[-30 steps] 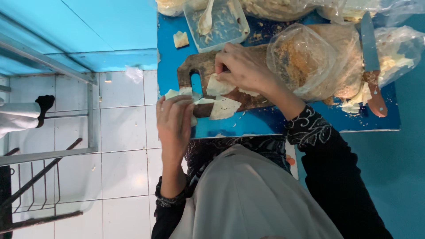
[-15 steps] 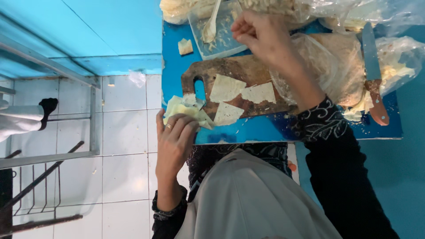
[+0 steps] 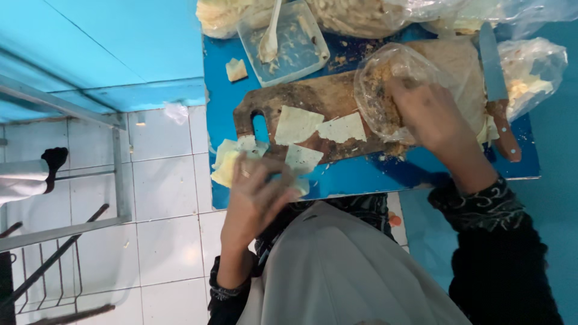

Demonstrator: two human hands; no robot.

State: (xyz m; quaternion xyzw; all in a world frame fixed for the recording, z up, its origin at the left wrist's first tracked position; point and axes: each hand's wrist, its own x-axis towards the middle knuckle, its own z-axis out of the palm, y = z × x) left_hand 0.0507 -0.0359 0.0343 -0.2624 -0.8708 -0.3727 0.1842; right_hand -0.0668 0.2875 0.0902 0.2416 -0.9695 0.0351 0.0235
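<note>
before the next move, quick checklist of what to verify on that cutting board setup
1. Wrapper squares laid flat on the wooden cutting board: ok, three thin dough squares lie flat, one partly under the left hand.
2. Left hand has spare wrappers: ok, it rests on a small stack of squares at the table edge.
3. Right hand on the filling: ok, its fingers are in the clear plastic bag of crumbly filling.
4. Knife out of the way: ok, it lies flat to the right of the right hand, untouched.
5. Plastic tub with spoon stable: ok, it sits flat on the blue table.
6. Amount of filling in the fingers: cannot tell.
</note>
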